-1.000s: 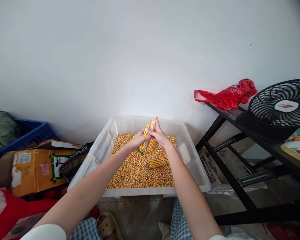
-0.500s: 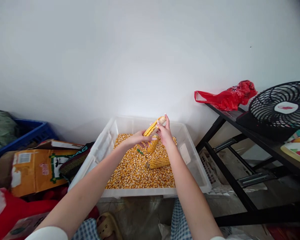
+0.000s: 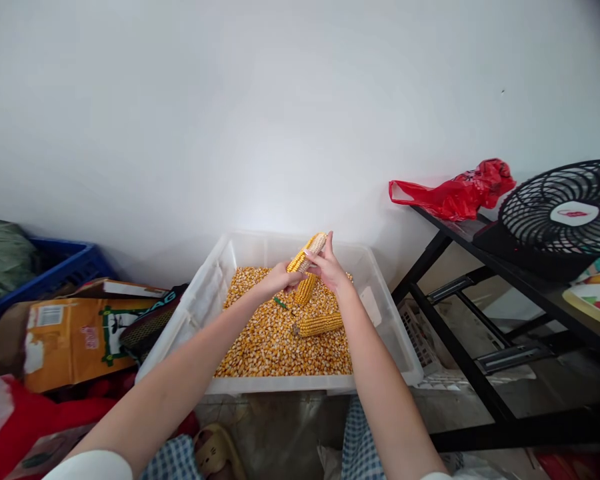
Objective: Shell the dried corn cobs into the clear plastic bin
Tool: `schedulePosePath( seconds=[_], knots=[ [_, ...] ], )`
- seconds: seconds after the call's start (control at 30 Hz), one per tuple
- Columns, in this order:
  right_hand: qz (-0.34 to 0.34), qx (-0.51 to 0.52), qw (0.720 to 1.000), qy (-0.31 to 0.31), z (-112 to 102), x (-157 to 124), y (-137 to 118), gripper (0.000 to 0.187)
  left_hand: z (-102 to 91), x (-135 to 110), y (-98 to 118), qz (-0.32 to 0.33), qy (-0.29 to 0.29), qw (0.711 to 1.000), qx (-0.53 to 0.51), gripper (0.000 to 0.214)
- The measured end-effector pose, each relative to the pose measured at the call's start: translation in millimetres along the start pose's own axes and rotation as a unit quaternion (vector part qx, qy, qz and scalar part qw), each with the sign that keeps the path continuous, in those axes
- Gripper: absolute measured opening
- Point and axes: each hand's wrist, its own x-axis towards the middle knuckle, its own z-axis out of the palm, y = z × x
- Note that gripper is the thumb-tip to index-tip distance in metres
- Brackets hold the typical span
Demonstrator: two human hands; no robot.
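Note:
Both hands grip one corn cob [image 3: 303,257], partly stripped, with bare pale core showing along its right side and upper end. My left hand [image 3: 281,277] is closed around its lower end. At the upper end, my right hand [image 3: 327,265] holds it with the thumb pressed on the bare part. Just below them, another yellow cob [image 3: 306,291] leans in the loose corn kernels [image 3: 265,340]. A third cob [image 3: 320,325] lies on the kernels nearer to me. All this is in a translucent plastic bin [image 3: 280,383]. A small green piece [image 3: 280,303] rests on the kernels.
On the right, a black rack [image 3: 460,333] carries a red plastic bag [image 3: 455,193] and a black fan [image 3: 570,210]. A cardboard box [image 3: 70,340] and a blue crate [image 3: 75,267] stand at the left. The white wall [image 3: 280,120] rises behind the bin.
The held cob has turned, so more bare core shows. My left fingers have curled in more tightly, and my right thumb has shifted down along the cob.

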Motion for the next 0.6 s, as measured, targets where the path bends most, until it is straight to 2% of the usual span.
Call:
schedulePosePath(
  seconds=[0.1,0.2,0.4,0.6],
  knots=[
    [-0.005,-0.001,1.0,0.023,4.3,1.5,2.8,0.106,3.1,0.1,2.2,-0.001,0.036,0.999,0.037,0.024],
    [-0.003,-0.013,0.999,0.038,7.2,3.1,6.7,0.118,7.3,-0.6,3.9,-0.009,0.053,0.996,0.066,0.024],
    [0.016,-0.016,1.0,0.007,0.3,1.9,6.6,0.12,7.9,-1.4,0.5,-0.012,0.025,0.999,0.037,0.025],
    [0.012,0.019,0.999,-0.03,-3.2,0.2,4.1,0.112,0.7,0.8,-2.9,-0.01,0.009,1.0,-0.021,0.026]
  ],
)
